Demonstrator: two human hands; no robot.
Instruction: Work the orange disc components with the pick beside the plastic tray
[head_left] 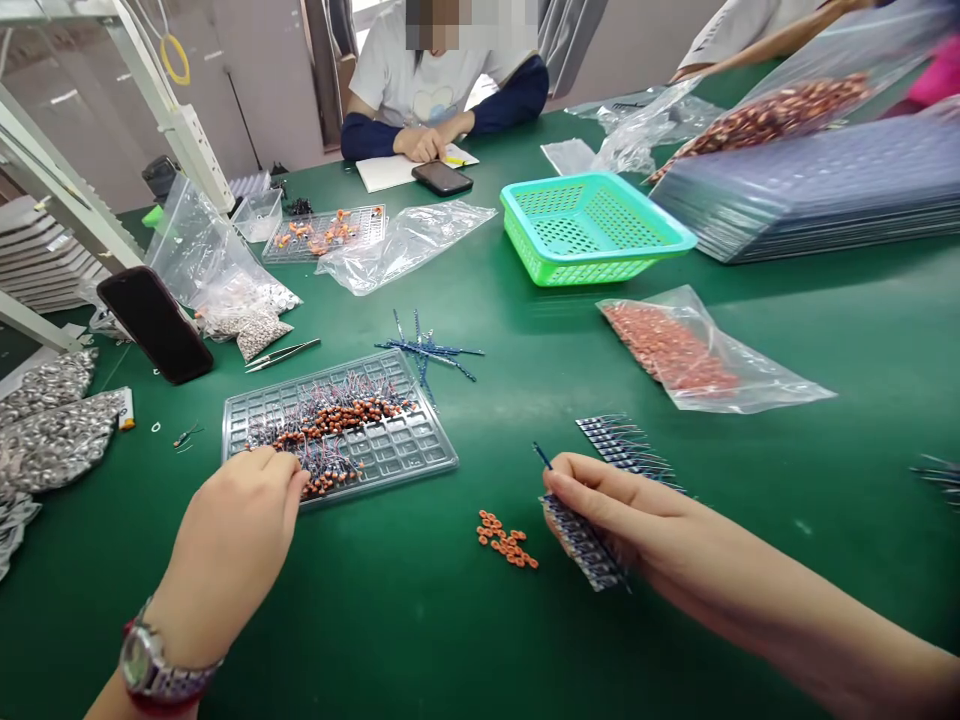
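My left hand [244, 535], with a watch on the wrist, is closed at the lower left edge of the clear tray [409, 440]. Its fingertips touch or hover over wired parts with orange ends [337, 418]; what they pinch is hidden. My right hand [630, 505] is closed on a dark blue strip [541, 456], and a sheet of small blue-and-white pieces [581, 545] hangs under its fingers. Small orange rings [504, 538] lie loose on the green table between my hands. Just beyond my right hand lies a row of wired pieces [626, 446].
Blue strips [429, 350] lie behind the tray, near tweezers [283, 355] and a phone [156, 325]. A green basket [596, 225], a bag of orange rings [667, 345] and stacked clear trays [810, 190] are farther right. A person [442, 90] sits opposite.
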